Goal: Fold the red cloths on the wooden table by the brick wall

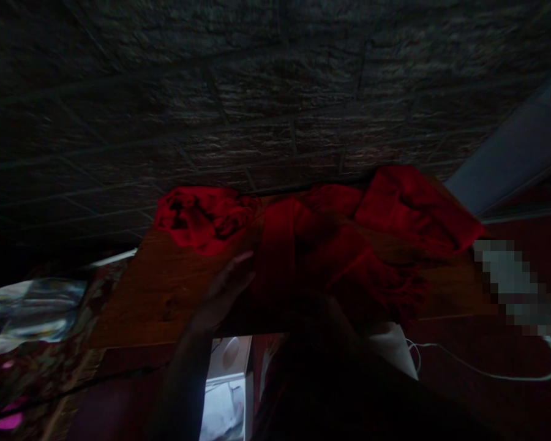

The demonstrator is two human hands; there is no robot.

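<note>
On a wooden table (151,288) a red fringed scarf (278,245) lies partly folded, with its fringe spread to the right. My left hand (227,288) is just left of the scarf's folded edge, its fingers stretched out and holding nothing I can see; whether they touch the cloth I cannot tell. Deep shadow covers my right hand (319,312) at the near edge of the scarf, so its fingers do not show clearly. Behind to the left sits a bunched red cloth (202,220). A folded red cloth (413,211) rests at the back right.
A dark block-patterned wall (266,110) rises behind the table. At the right are a pale pipe-like post (509,141) and a white cable (482,370) on the floor. Shiny plastic packaging (41,309) lies at the left. A white box-like object (227,392) stands below the table's near edge.
</note>
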